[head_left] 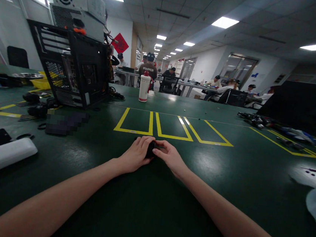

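Small black object (150,150) between hands, low at counter (147,216). Left hand (134,157) grip curled around it; right hand (172,160) grip nearly closed at its edge, hold unclear. Best: left steady, right light.

L hand (138,155) & R hand (170,158) nearly meet mid-scene, fingers curled; both forearms reach in from near L & near R.
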{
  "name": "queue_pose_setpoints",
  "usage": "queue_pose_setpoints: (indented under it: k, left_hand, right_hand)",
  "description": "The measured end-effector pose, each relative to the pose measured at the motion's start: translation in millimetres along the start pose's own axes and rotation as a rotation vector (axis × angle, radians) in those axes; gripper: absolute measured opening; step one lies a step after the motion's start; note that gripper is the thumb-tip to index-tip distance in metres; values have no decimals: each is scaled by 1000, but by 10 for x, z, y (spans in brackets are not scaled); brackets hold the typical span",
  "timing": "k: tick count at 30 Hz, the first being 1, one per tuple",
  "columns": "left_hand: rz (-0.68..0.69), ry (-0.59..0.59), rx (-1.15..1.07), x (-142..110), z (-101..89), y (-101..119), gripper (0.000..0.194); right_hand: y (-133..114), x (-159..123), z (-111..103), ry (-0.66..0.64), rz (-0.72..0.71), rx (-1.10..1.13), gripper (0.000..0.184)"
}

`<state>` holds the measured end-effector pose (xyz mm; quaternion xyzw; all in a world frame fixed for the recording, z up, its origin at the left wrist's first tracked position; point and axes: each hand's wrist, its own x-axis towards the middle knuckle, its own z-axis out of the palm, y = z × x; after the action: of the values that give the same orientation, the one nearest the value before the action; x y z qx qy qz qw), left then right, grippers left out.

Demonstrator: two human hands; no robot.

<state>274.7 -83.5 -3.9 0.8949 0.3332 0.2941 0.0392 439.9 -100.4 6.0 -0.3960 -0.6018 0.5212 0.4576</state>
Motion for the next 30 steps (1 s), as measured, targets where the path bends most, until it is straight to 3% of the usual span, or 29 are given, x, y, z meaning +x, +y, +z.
queue_pose_setpoints:
  k: [4,9,15,20,26,30]
  left_hand:
    - [-5,1,-7,4,2,-5,60]
    - [2,20,-11,7,16,-7,58]
    - [-6,3,-2,2,-5,2,60]
    - [2,-7,1,1,-25,13,60]
    - [-1,5,4,7,4,-1,59]
    - [0,3,9,5,20,-13,61]
  right_hand:
    - [22,-15,8,-16,-52,41,33]
    - [-1,-21,23,37,-61,-20,21]
    - [-1,-2,-2,29,-11,-32,31]
    - [22,-19,-4,-20,-58,21,35]
    - [-7,-30,13,25,-56,-29,21]
    - [-25,-10,3,40,-20,-50,30]
